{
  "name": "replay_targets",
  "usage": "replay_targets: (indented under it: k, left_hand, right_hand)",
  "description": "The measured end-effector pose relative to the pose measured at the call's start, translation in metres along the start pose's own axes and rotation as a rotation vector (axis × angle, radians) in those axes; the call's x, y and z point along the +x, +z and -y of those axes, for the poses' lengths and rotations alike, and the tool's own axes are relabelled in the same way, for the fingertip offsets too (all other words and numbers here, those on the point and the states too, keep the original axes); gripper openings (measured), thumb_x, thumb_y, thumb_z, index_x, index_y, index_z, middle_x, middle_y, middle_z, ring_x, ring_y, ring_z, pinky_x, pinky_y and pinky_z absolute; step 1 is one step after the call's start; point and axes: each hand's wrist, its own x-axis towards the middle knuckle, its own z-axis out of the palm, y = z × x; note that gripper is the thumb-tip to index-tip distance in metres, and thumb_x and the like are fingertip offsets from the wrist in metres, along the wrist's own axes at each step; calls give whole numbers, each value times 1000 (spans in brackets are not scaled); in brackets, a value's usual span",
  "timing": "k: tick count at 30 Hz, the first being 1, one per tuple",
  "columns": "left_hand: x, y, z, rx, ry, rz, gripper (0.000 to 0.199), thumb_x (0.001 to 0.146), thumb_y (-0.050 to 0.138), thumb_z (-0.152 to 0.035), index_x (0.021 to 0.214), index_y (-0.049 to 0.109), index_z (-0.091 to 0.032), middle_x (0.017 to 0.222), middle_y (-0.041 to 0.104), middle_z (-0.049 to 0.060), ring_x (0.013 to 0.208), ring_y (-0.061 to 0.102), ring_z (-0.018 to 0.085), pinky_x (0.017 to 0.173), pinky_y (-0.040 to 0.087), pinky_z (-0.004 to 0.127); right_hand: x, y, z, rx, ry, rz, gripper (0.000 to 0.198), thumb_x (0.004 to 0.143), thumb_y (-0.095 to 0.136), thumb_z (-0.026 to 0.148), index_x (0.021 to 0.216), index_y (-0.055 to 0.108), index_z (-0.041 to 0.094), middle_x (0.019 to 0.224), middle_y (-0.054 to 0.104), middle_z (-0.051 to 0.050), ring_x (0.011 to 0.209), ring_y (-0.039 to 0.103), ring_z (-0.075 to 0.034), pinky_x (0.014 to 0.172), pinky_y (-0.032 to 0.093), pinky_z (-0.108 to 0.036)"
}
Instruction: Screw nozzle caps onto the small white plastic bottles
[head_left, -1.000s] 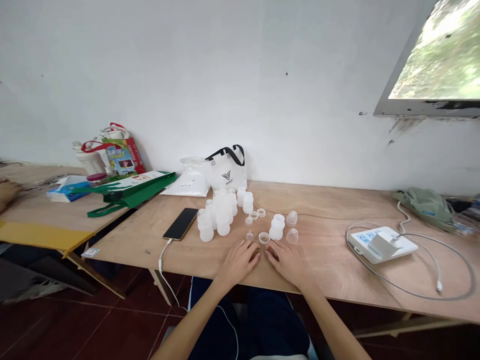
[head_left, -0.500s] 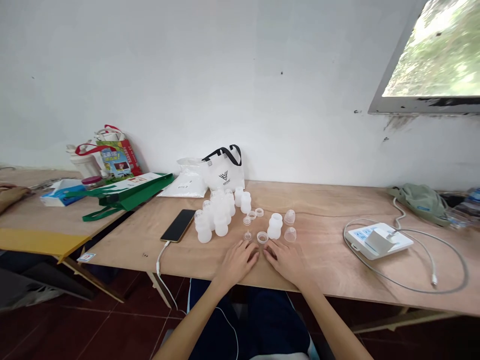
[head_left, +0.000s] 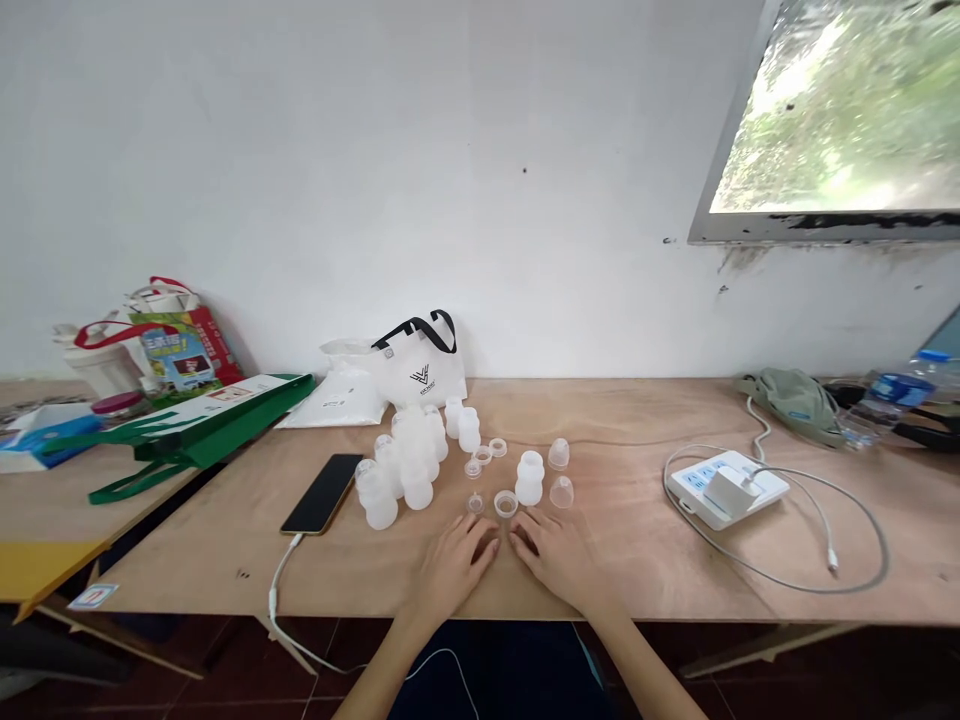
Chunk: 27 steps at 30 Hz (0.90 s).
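Btls [head_left: 417, 470] on tbl [head_left: 622, 440], wht wall [head_left: 337, 180]

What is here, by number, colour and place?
Window: one, grey-framed, right
Tables: two, brown, foreground
Phone: one, black, left
Grouped bottles: several, whitish, centre
Lone bottle: one, whitish, centre
Domes: two, clear, centre
Rings: three, clear, centre
Small parts: two, clear, centre
Packet: one, white, left
Bags: several, white, green, red, left
Box: one, blue, left
Jar: one, red-lidded, left
Tumbler: one, whitish, left
Power strip: one, white, right
Cables: several, pale, table
Cloth: one, greenish, right
Water bottle: one, clear, right
Left hand: one, bare, table
Right hand: one, bare, table
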Motion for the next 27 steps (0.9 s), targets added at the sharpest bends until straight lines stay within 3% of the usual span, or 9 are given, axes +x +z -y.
replay_targets:
  k: [8, 13, 20, 27]
  left_hand:
    - [5, 9, 16, -19, 65, -8, 25, 103, 47, -37, 117, 65, -26, 110, 70, 4, 101, 64, 22, 88, 50, 34]
    - [2, 8, 11, -5, 89, -39, 24, 104, 46, -35, 114, 66, -26, 110, 71, 3, 103, 64, 22, 87, 49, 33]
    - [4, 5, 9, 59, 103, 10, 20, 103, 48, -34, 113, 63, -25, 116, 69, 4, 107, 64, 23, 89, 49, 35]
    - [2, 9, 10, 57, 102, -49, 20, 103, 47, -34, 108, 64, -25, 111, 70, 4, 102, 65, 22, 87, 50, 34]
  right_hand:
    - [3, -2, 0, -42, 4, 28, 12, 101, 51, 24, 99, 63, 23, 101, 73, -3, 87, 70, -20, 73, 47, -29]
    - [2, 1, -2, -81, -1, 46, 13, 102, 50, 27, 99, 62, 23, 99, 73, -3, 85, 70, -20, 69, 45, -29]
    - [1, 1, -2, -73, -13, 13, 16, 103, 47, 28, 97, 62, 23, 97, 73, -2, 80, 70, -19, 68, 44, -29]
    - [-1, -1, 1, -71, -35, 3, 21, 104, 43, 28, 97, 62, 23, 98, 74, -4, 81, 70, -20, 69, 46, -30]
